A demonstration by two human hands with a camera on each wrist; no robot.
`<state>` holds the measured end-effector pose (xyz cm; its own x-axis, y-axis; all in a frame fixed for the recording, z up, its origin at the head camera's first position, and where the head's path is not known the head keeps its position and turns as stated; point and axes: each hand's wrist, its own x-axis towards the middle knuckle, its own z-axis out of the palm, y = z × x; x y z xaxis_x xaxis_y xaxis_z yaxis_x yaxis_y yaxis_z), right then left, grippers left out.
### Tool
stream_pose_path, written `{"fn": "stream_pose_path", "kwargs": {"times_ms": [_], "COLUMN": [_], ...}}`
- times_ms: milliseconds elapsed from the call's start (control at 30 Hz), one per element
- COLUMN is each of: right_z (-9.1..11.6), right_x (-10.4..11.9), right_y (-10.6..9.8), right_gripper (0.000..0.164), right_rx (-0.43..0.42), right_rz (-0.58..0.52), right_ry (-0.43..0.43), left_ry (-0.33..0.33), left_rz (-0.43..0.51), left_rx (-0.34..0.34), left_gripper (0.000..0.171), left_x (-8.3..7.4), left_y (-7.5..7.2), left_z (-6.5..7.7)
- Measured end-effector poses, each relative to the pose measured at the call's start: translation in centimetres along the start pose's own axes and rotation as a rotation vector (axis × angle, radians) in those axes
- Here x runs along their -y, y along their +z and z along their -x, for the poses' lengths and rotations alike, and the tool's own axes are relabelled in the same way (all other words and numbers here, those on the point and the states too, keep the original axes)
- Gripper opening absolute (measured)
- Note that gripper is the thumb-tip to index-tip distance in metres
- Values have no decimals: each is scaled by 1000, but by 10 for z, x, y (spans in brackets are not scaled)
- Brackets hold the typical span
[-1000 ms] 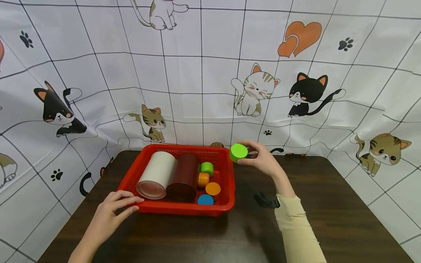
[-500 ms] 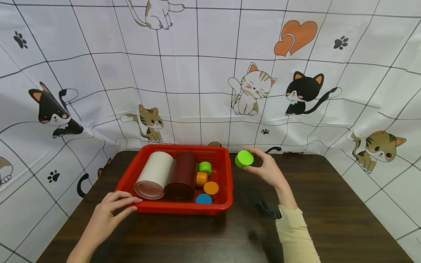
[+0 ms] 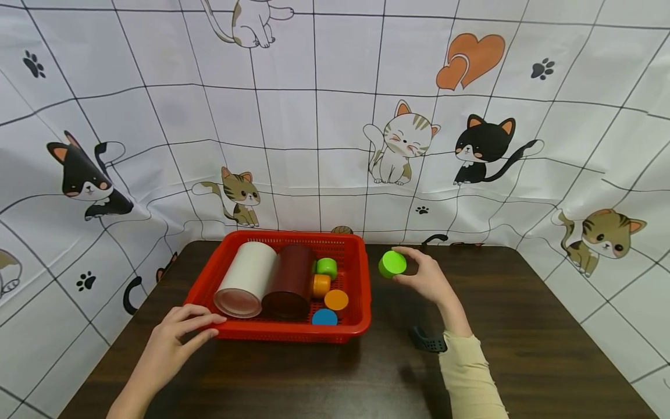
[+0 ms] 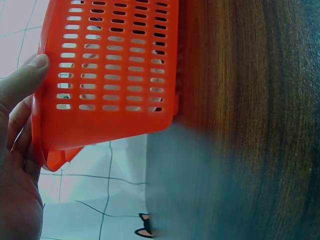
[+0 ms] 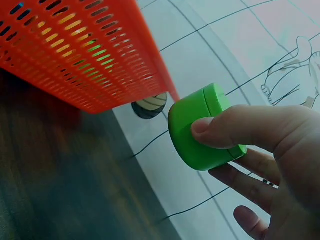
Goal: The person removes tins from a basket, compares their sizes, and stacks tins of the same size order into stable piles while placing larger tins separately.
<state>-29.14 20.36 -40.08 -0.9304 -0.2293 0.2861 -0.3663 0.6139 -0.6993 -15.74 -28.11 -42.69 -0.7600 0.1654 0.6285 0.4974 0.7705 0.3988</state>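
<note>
A red plastic basket (image 3: 293, 333) stands on the table with its near left corner at my left hand (image 3: 168, 344). In the left wrist view, the thumb (image 4: 31, 75) lies on the near side of the rim and the fingers reach behind it, pinching the rim. To the right of the basket, my right hand (image 3: 426, 278) holds a small round green lidded container (image 3: 392, 264) above the table. The right wrist view shows the thumb pressed on the side of this green container (image 5: 197, 130), with fingers on its far side.
Inside the basket lie a white cylinder (image 3: 250, 273), a dark brown cylinder (image 3: 293, 279), a small green container (image 3: 327, 267), two orange ones and a blue one (image 3: 324, 317). A cat-patterned sheet (image 3: 324, 116) hangs behind the dark wooden table (image 3: 272, 378).
My right hand has carried the green container from over the basket's right rim rightward and down, beside the basket. My left hand stays at the basket's corner.
</note>
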Motion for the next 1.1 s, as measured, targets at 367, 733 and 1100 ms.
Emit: {"fn": "stream_pose_path", "kwargs": {"times_ms": [367,733,1100], "right_z": [6,7,8], "right_x": [-12,-24,-34], "right_y": [7,19,25], "right_gripper": [59,59,57], "right_rx": [63,121,162], "right_rz": [19,-4,13], "right_ry": [32,68,57], "left_ry": [26,20,25], "left_rz": [2,-3,17], "left_rx": [-16,-12,-17], "left_gripper": [48,47,47], "left_x": [0,-2,0], "left_y": [0,-1,-1], "left_z": [-1,-1,0]}}
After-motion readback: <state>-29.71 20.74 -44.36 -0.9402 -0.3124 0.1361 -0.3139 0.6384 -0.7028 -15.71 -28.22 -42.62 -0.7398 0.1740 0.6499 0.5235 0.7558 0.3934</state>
